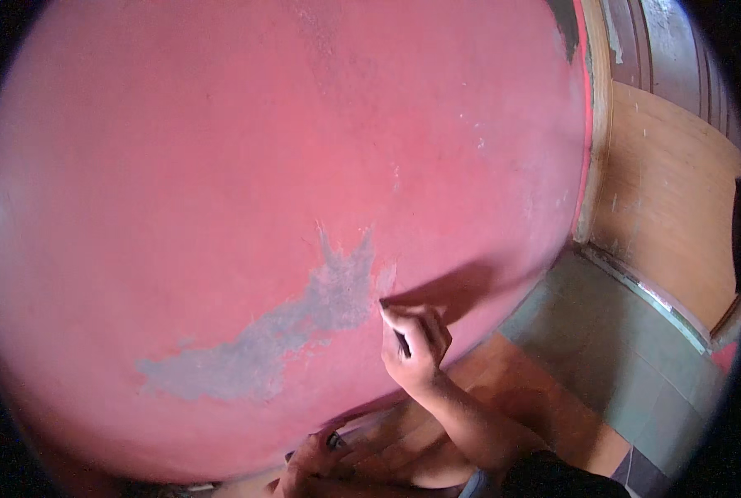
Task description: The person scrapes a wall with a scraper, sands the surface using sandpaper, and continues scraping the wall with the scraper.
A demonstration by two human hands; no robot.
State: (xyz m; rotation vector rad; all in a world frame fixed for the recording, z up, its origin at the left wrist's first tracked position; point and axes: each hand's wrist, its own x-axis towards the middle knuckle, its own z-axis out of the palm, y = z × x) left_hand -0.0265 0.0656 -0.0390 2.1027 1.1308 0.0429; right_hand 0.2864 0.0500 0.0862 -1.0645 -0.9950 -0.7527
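Observation:
A pink-red painted wall point(233, 187) fills most of my view. In its lower part is a ragged grey patch point(271, 336) where the paint is gone. My right hand point(415, 342) is closed round a small dark tool point(383, 304), whose tip meets the wall just right of that patch. Fingers hide most of the tool, so its kind is unclear. Low at the bottom edge, my left hand point(311, 457) is curled near the foot of the wall, partly cut off. Dark bits show beside its fingers; whether it grips anything is not plain.
To the right stands a wooden door panel point(663, 205) beside a worn wooden frame point(597, 124). Green-grey floor tiles point(582, 324) and orange-brown tiles point(532, 386) lie below. A second dark bare patch point(566, 28) marks the wall's upper right edge.

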